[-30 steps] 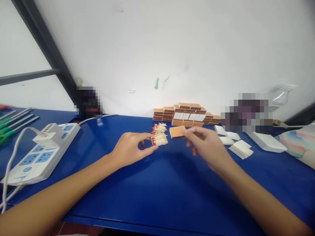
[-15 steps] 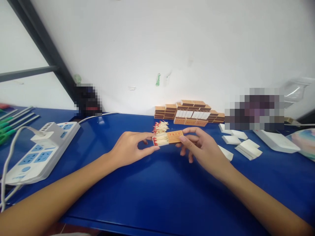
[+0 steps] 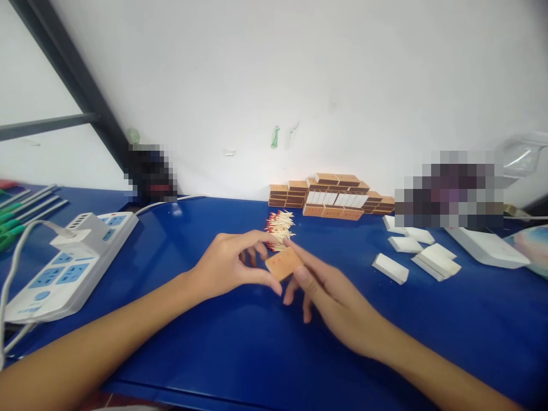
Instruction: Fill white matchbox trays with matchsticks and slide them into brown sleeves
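An orange matchbox is held up over the blue table, tilted, with its tray pushed in and no matches showing. My right hand pinches it at its right end between thumb and fingers. Around the box's left end curves my left hand, thumb and index finger spread apart; it does not appear to grip the box. Just behind the box lies a pile of loose matches with red heads. Part of the pile is hidden by my fingers.
Stacked matchboxes line the wall, with a row of white ends among them. White trays lie to the right. A white power strip with cables and green-handled tools occupy the left of the blue table.
The matchbox tray full of matches has slid inside its sleeve. My right hand has carried the box left and turned it, and my left thumb and index finger have spread.
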`<act>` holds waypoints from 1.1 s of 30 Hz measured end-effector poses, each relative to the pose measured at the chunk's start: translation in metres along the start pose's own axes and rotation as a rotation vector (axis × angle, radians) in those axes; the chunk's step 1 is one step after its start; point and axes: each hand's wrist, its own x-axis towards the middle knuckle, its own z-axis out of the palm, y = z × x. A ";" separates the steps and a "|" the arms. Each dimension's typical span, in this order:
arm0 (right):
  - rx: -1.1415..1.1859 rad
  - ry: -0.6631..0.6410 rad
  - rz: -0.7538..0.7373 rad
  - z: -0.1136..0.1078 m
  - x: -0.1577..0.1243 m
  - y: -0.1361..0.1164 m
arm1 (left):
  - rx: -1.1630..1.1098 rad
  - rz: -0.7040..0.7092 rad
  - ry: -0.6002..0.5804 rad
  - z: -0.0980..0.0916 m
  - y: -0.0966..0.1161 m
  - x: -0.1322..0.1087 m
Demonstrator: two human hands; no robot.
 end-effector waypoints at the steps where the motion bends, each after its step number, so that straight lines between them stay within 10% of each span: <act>1: 0.007 -0.034 0.009 0.005 -0.003 -0.001 | -0.021 0.003 -0.014 0.001 0.001 -0.001; 10: -0.158 0.049 -0.012 -0.008 -0.002 -0.007 | -0.037 -0.089 -0.043 0.000 0.004 0.008; 19: -1.056 0.391 -0.050 -0.125 0.017 0.007 | 0.301 -0.146 0.068 -0.039 -0.077 0.117; 25: -1.128 0.238 0.177 -0.182 -0.002 0.010 | 0.317 -0.119 0.052 -0.020 -0.101 0.147; 33: -1.004 0.053 0.270 -0.154 -0.012 0.001 | 0.448 -0.052 0.086 -0.015 -0.051 0.103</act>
